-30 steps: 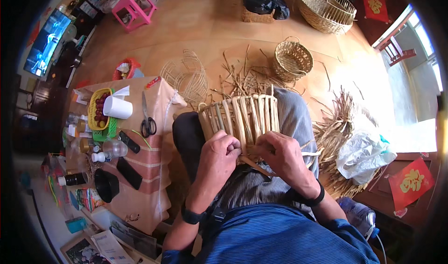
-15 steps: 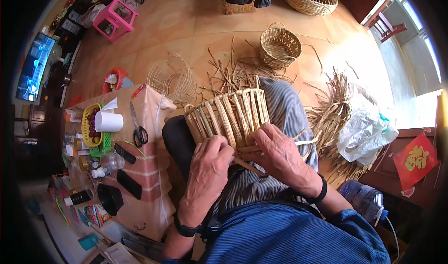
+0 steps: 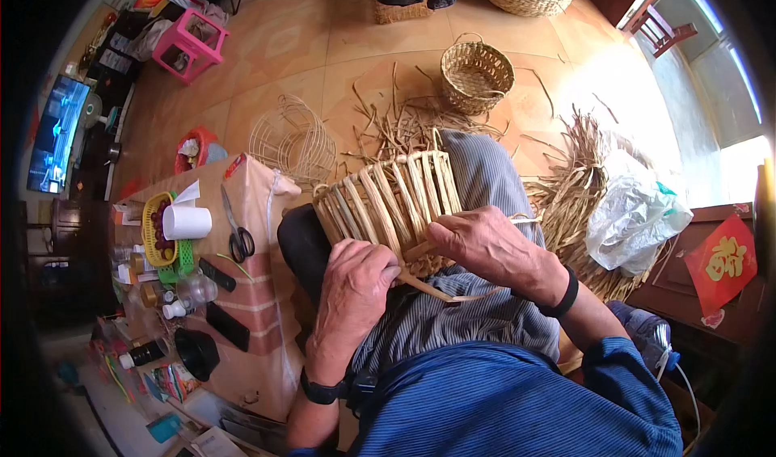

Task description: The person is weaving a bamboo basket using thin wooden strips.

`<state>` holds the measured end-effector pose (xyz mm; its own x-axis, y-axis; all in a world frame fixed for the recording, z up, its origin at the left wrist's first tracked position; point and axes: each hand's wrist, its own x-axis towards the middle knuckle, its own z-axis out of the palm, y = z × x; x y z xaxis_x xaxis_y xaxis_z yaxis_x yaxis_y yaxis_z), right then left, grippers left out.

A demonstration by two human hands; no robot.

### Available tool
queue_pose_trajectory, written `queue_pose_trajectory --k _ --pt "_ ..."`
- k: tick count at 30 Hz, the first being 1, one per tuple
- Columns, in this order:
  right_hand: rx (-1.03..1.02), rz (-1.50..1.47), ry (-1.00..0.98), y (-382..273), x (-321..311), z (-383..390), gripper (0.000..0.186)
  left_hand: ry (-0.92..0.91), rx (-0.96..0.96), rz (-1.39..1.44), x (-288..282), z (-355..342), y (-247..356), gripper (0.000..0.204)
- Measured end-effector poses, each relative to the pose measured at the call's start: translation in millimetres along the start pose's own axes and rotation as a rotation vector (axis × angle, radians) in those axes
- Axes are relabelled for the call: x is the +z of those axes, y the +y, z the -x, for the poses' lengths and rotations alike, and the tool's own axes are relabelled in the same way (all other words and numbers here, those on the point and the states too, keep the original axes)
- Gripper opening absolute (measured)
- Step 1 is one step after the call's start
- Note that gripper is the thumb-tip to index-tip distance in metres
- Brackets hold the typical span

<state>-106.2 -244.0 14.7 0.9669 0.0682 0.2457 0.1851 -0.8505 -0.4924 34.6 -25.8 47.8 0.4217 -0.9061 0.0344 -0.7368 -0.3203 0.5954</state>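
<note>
A half-woven straw basket [image 3: 394, 198] rests tilted on my lap, its upright strips running from a rim at the far side toward my hands. My left hand [image 3: 358, 282] is closed at the basket's near edge, with its thumb and fingers pinching where a flat strip [image 3: 426, 287] comes out and trails to the right. At the near right corner, my right hand [image 3: 499, 251] is closed on a short flat piece of straw strip lying against the uprights. The fingertips of both hands are partly hidden.
A cloth-covered table [image 3: 257, 295] at left bears scissors [image 3: 236, 229], a paper roll [image 3: 187, 222], a fruit basket [image 3: 155, 229] and bottles. A wire frame [image 3: 295, 142], a finished basket [image 3: 477, 75] and loose straw lie on the floor. A straw bundle [image 3: 578, 170] and plastic bag [image 3: 630, 219] are at right.
My right hand has shifted to the right and its wrist has turned, with a strip now showing at its fingertips. My left hand has moved slightly down. The view has shifted a little.
</note>
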Motion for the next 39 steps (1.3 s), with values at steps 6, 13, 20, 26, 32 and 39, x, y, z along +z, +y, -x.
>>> queue_pose_trajectory --k 6,13,20,26,32,39 --pt "-0.062 0.022 -0.056 -4.1 -3.0 15.7 0.016 -0.024 -0.198 0.187 -1.1 -3.5 -1.3 0.026" --pt "-0.011 -0.052 -0.021 -0.5 7.4 30.6 0.014 -0.144 -0.222 0.275 -7.3 -13.4 -5.8 0.026" --pt "0.016 0.051 0.226 -19.5 -5.0 16.0 0.023 -0.208 -0.157 0.238 -18.2 -17.9 -12.9 0.021" --pt "0.277 -0.217 -0.078 -64.4 12.6 30.8 0.026 -0.252 -0.194 0.295 -18.1 -18.6 -13.2 0.02" --pt "0.25 -0.404 0.022 -61.1 0.4 5.3 0.023 -0.268 -0.147 0.235 -16.9 -14.4 -18.3 0.019" --pt "0.616 -1.478 -0.142 -25.9 -60.1 23.3 0.042 -0.127 -0.133 0.213 -5.7 -1.5 -8.7 0.018"
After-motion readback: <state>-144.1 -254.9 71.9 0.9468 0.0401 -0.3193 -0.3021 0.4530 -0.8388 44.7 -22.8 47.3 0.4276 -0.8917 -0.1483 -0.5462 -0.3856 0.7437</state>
